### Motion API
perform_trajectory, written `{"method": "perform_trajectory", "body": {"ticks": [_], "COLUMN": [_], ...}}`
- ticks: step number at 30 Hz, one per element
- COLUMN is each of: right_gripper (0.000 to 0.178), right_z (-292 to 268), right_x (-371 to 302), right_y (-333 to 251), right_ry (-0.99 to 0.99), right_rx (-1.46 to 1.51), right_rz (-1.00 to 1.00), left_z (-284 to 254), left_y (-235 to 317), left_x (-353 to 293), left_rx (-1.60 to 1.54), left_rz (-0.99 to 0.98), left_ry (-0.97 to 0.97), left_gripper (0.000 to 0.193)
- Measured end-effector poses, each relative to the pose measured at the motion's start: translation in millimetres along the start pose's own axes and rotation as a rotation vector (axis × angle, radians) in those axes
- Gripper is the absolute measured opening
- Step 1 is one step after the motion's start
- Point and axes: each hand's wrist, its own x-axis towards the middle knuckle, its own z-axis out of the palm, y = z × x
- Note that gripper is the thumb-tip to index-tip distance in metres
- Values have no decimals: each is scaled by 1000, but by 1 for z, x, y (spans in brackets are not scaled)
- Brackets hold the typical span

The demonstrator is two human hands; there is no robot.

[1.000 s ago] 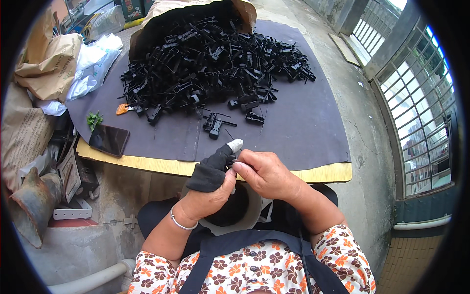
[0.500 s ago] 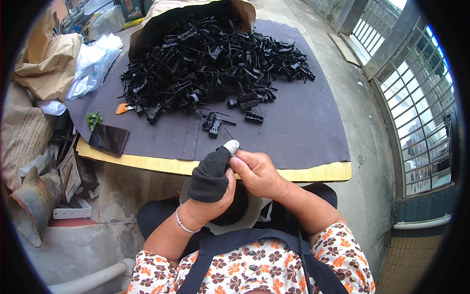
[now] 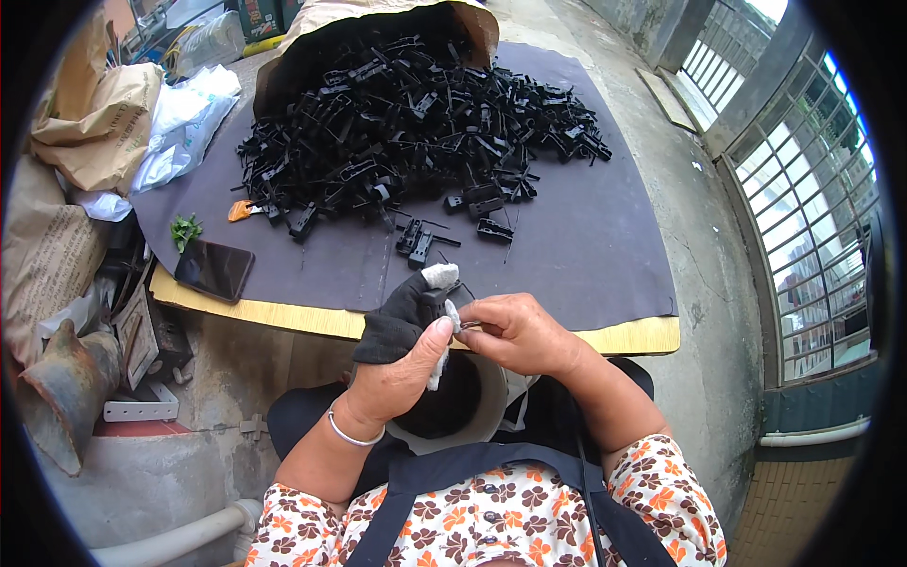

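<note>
My left hand (image 3: 392,354) wears a black glove cover, with white wrapping on its fingertips. It is closed around a small black plastic part (image 3: 436,299), mostly hidden by the fingers. A thin black prong sticks out toward my right hand. Bare, my right hand (image 3: 524,333) pinches a thin, dark piece against that part; its kind cannot be made out. Both hands meet just over the table's near edge. Beyond them lie several loose black plastic parts (image 3: 416,244), and behind these a big heap of similar parts (image 3: 378,142) spills from a paper sack (image 3: 483,33).
The table (image 3: 605,338) has a grey cover (image 3: 586,246). On its left lie a phone (image 3: 215,270), green leaves (image 3: 185,230) and an orange-handled item (image 3: 241,211). A pale bucket (image 3: 491,402) stands between my legs. Paper sacks (image 3: 99,113) crowd the left side; a barred gate (image 3: 803,217) stands right.
My left hand has turned and its fingers have opened out somewhat, showing the black part and more white wrapping. My right hand has shifted slightly right, its fingertips now pinching a thin piece.
</note>
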Motion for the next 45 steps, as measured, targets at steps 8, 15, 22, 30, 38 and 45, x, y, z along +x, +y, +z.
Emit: {"method": "perform_trajectory", "body": {"ticks": [8,15,22,30,38,45], "right_gripper": [11,14,28,28,14,9], "right_z": [-10,-9,-1,-2,8,-28], "right_x": [2,2,3,6,10,5], "right_y": [-8,-17,-20,-13,17,-2], "right_ry": [177,56,-28,-43,287,-188], "right_rx": [-137,105,-11,34,-518,-40], "right_rz": [-253,12,73,73,-24,86], "left_z": [-1,-5,-1,-3,-21,-13], "left_y": [-8,-17,-19,-10,-1,13], "left_x": [3,3,-1,-4,-3,5], "left_rx": [166,324,354,619,1094,991], "left_rz": [38,124,42,329,464,552], "left_ry": [86,-133,-8,54,32,-163], "left_gripper": [41,31,25,20,14,30]}}
